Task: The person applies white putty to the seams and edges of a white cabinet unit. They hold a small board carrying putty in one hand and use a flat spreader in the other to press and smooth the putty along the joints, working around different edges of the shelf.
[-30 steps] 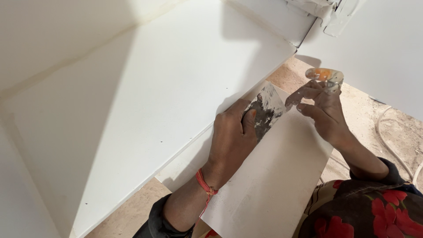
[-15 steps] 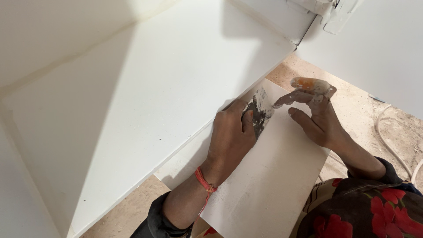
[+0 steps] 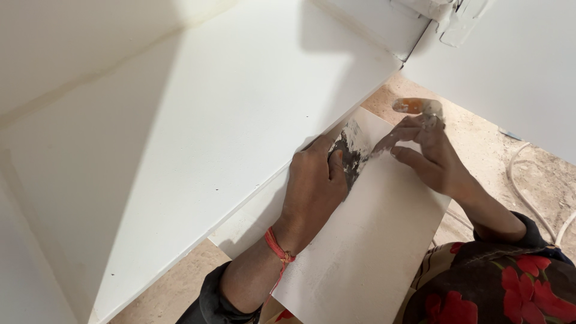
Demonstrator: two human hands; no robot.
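My left hand (image 3: 312, 189) grips a wide scraper blade (image 3: 353, 146) smeared with grey and white filler, and presses it against the edge of a white shelf board (image 3: 210, 138). A red thread band (image 3: 278, 246) circles that wrist. Just to the right, my right hand (image 3: 435, 159) holds a small putty knife with an orange handle (image 3: 411, 106), and its fingertips reach to the scraper's blade. Both hands work over a white rectangular panel (image 3: 360, 258) that lies slanted under the shelf edge.
White cabinet walls (image 3: 516, 66) rise at the right and far left. The bare sandy floor (image 3: 528, 162) shows at the right, with a white cable (image 3: 519, 192) lying on it. My floral garment (image 3: 498, 288) fills the lower right corner.
My right hand with the orange-handled knife has shifted left and its fingers have closed in on the scraper blade. My left hand has stayed nearly in place on the shelf edge.
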